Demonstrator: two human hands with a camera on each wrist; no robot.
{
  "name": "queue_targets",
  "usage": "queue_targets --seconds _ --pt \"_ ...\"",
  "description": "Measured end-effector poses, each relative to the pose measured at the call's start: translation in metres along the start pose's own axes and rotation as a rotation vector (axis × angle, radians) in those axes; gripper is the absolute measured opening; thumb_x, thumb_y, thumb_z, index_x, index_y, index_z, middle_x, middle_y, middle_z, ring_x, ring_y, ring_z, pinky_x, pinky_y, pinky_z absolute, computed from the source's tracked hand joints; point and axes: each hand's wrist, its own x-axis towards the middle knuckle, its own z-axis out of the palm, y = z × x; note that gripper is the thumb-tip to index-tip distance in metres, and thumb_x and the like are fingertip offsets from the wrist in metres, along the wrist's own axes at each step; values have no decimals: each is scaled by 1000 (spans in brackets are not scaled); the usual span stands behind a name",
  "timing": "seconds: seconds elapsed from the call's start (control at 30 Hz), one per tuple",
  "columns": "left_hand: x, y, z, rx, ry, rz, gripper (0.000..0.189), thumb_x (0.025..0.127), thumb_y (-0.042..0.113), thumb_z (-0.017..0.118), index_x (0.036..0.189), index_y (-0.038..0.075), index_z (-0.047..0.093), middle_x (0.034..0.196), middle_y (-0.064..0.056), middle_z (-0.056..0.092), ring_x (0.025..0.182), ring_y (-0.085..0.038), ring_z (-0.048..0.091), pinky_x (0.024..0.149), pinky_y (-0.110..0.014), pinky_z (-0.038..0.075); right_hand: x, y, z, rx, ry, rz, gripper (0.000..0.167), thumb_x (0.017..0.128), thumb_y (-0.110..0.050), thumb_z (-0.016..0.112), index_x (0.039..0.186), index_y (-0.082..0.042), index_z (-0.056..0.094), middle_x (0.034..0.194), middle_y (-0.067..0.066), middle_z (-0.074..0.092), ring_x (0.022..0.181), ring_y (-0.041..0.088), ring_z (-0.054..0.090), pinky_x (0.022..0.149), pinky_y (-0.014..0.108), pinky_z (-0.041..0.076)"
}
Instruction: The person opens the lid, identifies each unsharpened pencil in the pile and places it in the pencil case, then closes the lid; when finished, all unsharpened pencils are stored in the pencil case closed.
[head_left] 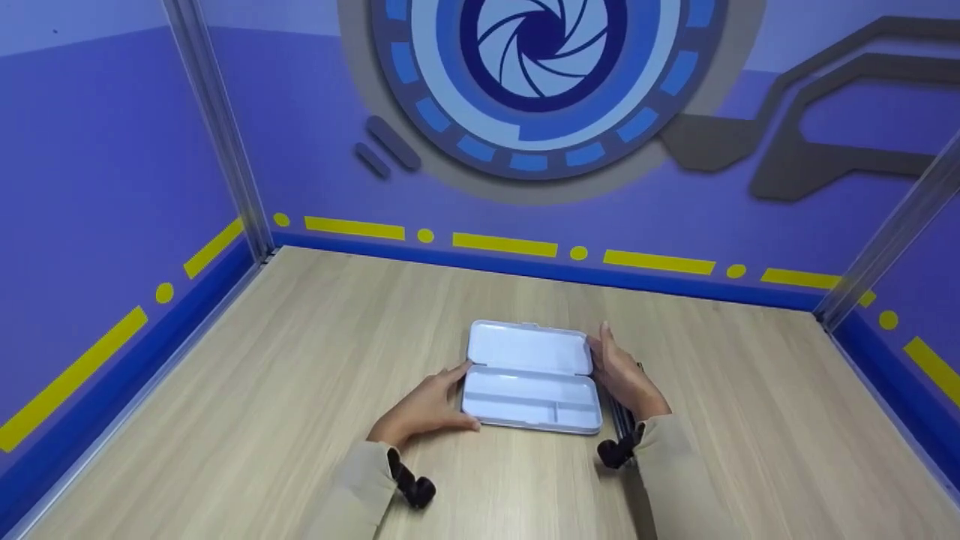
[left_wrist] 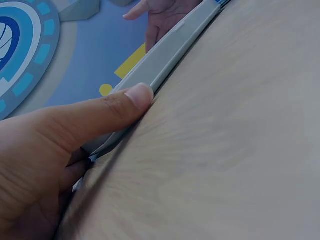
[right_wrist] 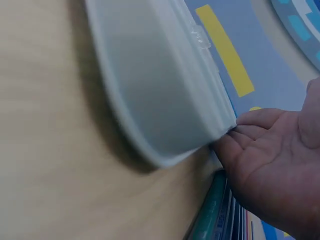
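A pale plastic pencil case lies on the wooden table, its lid folded back away from me. Its tray has a long compartment and small divided ones at the front, with nothing in them. My left hand grips the case's left end, thumb at the near corner and fingers toward the hinge; the thumb presses the side in the left wrist view. Against the lid's right edge rests my right hand, fingers extended, thumb up. In the right wrist view its fingertips meet the case's edge.
Several slim pens or pencils lie beside the case, partly under my right wrist; a green one shows in the right wrist view. Blue printed panels with metal corner posts enclose the table's back and sides.
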Motion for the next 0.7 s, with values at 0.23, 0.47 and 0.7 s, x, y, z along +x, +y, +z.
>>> queue_targets --seconds 0.23,0.47,0.7 --pt "-3 -3 -3 -20 -9 -12 109 67 39 87 152 5 26 154 -21 29 143 -37 26 117 -49 25 2 0 3 53 -7 12 103 87 -77 14 153 0 -4 162 15 -8 149 29 -7 122 44 3" --pt "-4 -2 -8 -9 8 -20 109 66 39 87 152 8 28 153 -21 31 143 -39 26 117 -50 25 1 -5 -2 157 -29 -19 90 94 -69 17 154 -5 -1 163 10 -4 150 26 -2 123 43 6" --pt "-6 -3 1 -32 1 -18 106 67 39 87 152 13 28 155 -18 30 144 -39 23 117 -52 24 -19 -14 -16 113 -21 -62 77 102 -54 22 153 0 1 162 15 2 150 29 4 122 44 9"
